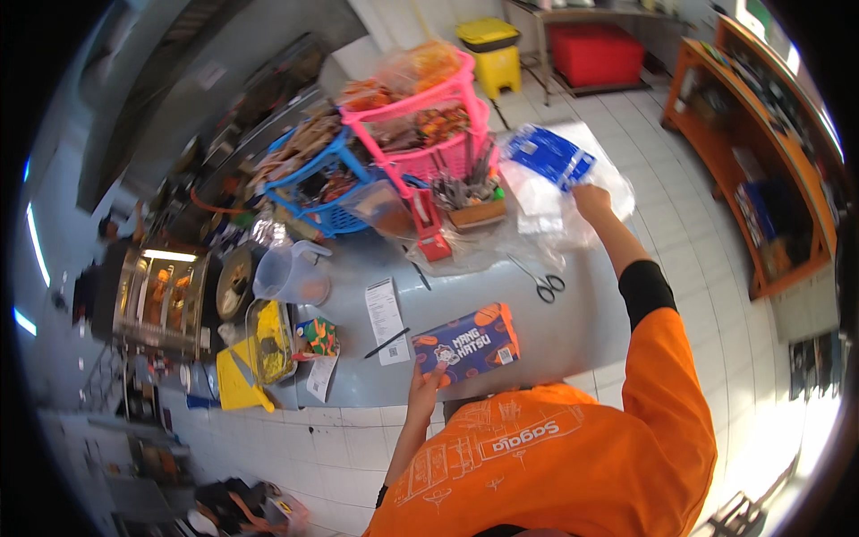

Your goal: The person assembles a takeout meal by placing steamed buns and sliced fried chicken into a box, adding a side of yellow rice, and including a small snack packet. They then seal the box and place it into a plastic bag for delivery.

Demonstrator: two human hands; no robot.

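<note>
My left hand (425,389) grips a flat purple-and-orange printed box (470,345) by its near left corner, over the front edge of the steel table (358,389). My right arm reaches out to the far right corner, where my right hand (592,204) is closed at the near edge of a blue plastic packet (548,154). Its fingertips are partly hidden. Under the packet lie white plastic bags (537,199). Between the two hands, black-handled scissors (542,283) rest on the table. Left of the box are a paper receipt (384,313) and a black pen (386,344) lying across it.
Pink stacked baskets (420,161) and a blue basket (335,217) crowd the table's back, beside a cutlery box (479,213). At left stand a clear plastic jug (291,273), a container of yellow food (270,340), a knife on a yellow board (234,380) and a food warmer (159,291).
</note>
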